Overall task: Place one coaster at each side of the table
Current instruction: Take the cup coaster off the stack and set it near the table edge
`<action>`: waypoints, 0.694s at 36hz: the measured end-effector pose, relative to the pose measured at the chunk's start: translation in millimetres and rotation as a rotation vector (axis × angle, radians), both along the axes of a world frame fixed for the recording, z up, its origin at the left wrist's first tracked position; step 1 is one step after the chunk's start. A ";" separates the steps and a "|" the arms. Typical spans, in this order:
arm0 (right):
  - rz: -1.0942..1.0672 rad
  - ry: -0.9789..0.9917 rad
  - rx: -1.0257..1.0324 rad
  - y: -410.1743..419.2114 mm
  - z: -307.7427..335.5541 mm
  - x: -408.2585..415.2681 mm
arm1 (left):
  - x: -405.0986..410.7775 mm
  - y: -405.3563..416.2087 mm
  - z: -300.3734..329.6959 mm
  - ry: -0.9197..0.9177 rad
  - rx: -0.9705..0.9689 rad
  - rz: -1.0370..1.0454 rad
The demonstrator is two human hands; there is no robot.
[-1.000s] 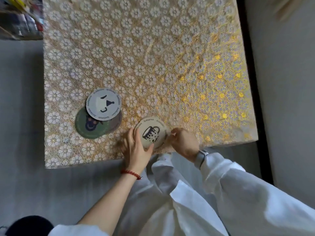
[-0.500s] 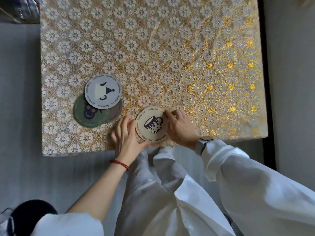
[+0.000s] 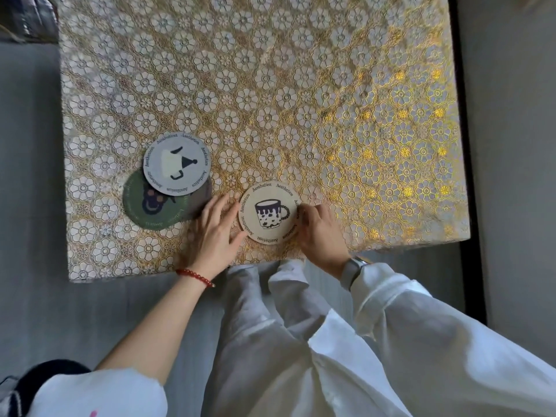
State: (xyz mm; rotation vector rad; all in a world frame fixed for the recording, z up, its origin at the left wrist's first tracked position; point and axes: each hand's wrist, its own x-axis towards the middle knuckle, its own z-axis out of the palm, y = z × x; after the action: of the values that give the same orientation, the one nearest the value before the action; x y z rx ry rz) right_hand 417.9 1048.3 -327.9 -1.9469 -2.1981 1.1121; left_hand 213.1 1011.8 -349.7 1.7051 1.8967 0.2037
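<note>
A beige coaster with a spotted mug drawing [image 3: 268, 213] lies flat on the gold flowered tablecloth [image 3: 301, 85], near the table's near edge. My left hand [image 3: 213, 236] rests flat on the cloth with fingers apart, its thumb against the coaster's left rim. My right hand [image 3: 322, 233] has its fingertips curled on the coaster's right rim. To the left sits an overlapping pile: a pale grey coaster [image 3: 176, 163] on top, a green coaster [image 3: 150, 203] below, and a darker grey coaster [image 3: 202, 192] partly hidden under both.
The table's near edge [image 3: 406, 243] runs just below my hands, its left edge [image 3: 64, 176] close to the coaster pile. Grey floor lies to the left and right. My white clothing fills the lower view. A dark strip [image 3: 466, 266] runs along the right side.
Both hands have slid the beige mug coaster a little away from the near edge. The left hand's fingers have spread flatter. The pile of coasters has not moved.
</note>
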 end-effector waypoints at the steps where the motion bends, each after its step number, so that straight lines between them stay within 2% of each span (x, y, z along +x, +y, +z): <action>1: 0.010 -0.018 0.013 -0.8 -0.5 0.0 | 0.7 -0.9 0.1 0.012 -0.024 -0.012; 8: 0.208 -0.230 0.071 2.6 -5.7 6.5 | 11.4 -2.5 3.5 0.096 -0.095 -0.021; 25: 0.178 -0.207 0.147 0.0 -10.9 12.1 | 13.5 -0.2 5.1 0.118 -0.131 -0.020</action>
State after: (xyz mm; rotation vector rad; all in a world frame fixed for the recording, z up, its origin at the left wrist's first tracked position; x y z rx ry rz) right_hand 430.0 1048.3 -338.8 -1.9147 -2.5200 0.7663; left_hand 226.6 1011.6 -344.6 1.6791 1.9313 -0.0299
